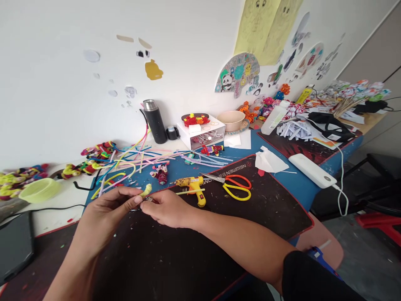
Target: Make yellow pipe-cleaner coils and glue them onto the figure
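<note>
Both hands meet above the black desk mat [150, 255]. A small pale yellow fuzzy piece [146, 191] stands up between the thumb and fingers of my left hand [109, 211]. My right hand [167, 207] is closed at the same piece, touching its lower end, with the fingertips against those of my left hand. A thin yellow stem [191, 191] sticks out to the right behind my right hand. Just beyond lie a yellow glue gun [196, 188], scissors [230, 184] with orange and yellow handles, and a dark red fuzzy figure [161, 173].
Loose coloured pipe cleaners [140, 156] spread behind the hands. A black thermos [155, 121], a white box [202, 133] and a beige bowl [231, 120] stand by the wall. At right are a white power bank [311, 170] with a cable and a crumpled tissue [269, 161].
</note>
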{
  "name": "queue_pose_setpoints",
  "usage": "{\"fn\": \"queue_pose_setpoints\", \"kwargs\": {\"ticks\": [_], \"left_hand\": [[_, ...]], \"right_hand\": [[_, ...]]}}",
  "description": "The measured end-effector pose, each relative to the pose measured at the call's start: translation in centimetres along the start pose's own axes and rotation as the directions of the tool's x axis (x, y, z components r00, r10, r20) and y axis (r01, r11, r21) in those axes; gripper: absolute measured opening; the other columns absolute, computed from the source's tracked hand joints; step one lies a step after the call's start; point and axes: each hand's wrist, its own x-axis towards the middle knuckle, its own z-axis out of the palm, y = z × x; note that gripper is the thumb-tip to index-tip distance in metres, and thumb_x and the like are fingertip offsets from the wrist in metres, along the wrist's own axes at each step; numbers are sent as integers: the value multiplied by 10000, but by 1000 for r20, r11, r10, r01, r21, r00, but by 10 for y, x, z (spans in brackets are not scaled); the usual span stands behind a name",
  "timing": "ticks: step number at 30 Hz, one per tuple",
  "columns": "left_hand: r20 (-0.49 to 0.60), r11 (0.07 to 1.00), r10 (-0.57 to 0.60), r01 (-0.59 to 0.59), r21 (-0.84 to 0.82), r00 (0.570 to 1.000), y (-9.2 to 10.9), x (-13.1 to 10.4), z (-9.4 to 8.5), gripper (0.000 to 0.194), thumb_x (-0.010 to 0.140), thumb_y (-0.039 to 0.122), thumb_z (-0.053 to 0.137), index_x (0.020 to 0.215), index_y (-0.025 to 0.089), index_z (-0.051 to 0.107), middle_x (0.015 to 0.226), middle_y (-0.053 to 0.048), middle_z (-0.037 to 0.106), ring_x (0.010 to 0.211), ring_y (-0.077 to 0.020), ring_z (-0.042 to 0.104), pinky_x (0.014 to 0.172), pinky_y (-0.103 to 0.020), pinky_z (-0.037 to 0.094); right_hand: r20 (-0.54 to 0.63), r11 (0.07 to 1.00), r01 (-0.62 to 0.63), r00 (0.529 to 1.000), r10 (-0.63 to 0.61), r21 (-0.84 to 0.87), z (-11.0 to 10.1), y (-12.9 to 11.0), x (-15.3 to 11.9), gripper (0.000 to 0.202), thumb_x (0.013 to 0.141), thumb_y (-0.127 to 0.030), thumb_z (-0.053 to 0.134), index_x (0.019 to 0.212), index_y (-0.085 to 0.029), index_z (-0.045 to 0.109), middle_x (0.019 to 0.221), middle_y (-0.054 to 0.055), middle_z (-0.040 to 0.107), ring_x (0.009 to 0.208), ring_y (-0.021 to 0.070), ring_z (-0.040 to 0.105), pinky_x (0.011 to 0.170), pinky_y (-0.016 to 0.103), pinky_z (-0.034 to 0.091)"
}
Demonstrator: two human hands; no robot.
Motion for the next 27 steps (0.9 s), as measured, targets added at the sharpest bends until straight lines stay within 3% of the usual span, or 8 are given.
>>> {"fn": "queue_pose_setpoints", "kwargs": {"ticks": [12, 20, 27], "left_hand": [[-5, 1000, 4, -4, 6, 1000, -10, 3, -7, 606, 546, 788, 1000, 835, 266, 890, 883, -75, 866, 866, -298, 775, 797, -387, 657], [25, 1000, -26, 27, -17, 999, -19, 4, -12, 514, 630, 701, 1019, 904, 282, 897, 904, -28, 864, 870, -236, 754, 813, -306, 608], [11, 967, -33, 35, -252, 999, -14, 2, -8, 483, 593, 631, 1071, 869, 273, 901, 811, -12, 821, 751, -193, 724, 719, -271, 615]], "right_hand": [[-21, 995, -34, 999, 36, 95, 0, 4, 2, 409, 1026, -419, 691, 736, -234, 469, 599, -68, 418, 538, 110, 370, 523, 244, 295], [16, 971, -28, 1000, 25, 239, 0, -4, 1, 468, 1024, -471, 741, 728, -231, 470, 598, -86, 399, 508, 90, 318, 501, 242, 249], [103, 894, -51, 995, 6, 445, -6, -15, 1, 522, 996, -610, 793, 773, -212, 539, 539, -127, 347, 458, 63, 234, 483, 245, 154]]}}
